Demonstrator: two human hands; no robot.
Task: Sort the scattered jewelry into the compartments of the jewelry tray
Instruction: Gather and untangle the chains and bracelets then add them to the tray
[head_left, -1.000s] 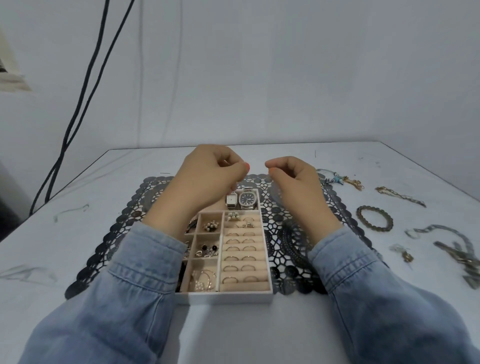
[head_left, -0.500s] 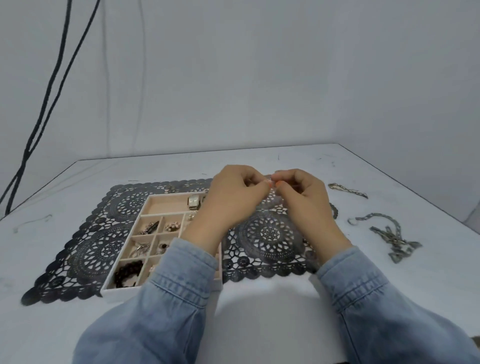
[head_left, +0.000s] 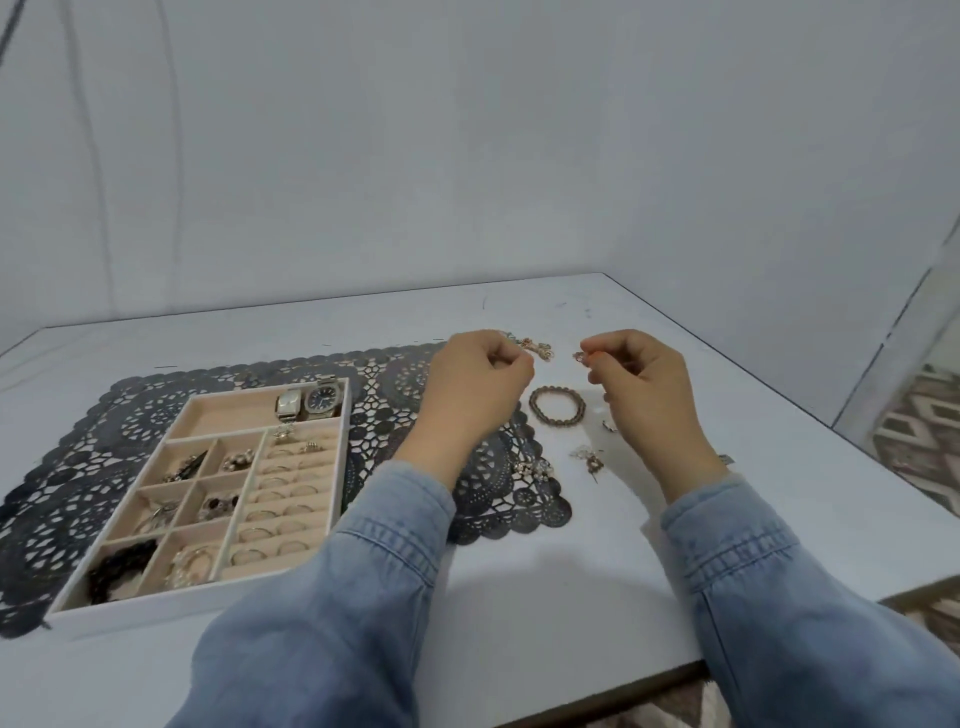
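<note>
Here, my right hand (head_left: 644, 384) pinches a small trinket (head_left: 578, 356) above the table (head_left: 571, 597), seemingly bound for the jewelry tray (head_left: 182, 609) well left; whether the curled grip of my left hand (head_left: 478, 387) holds anything, I cannot tell.

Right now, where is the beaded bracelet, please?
Head view: the beaded bracelet lies on the table between the left hand and right hand, beside the lace mat.

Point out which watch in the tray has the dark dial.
The watch on the right, dial dark blue; the watch left of it has a pale rectangular face.
</note>
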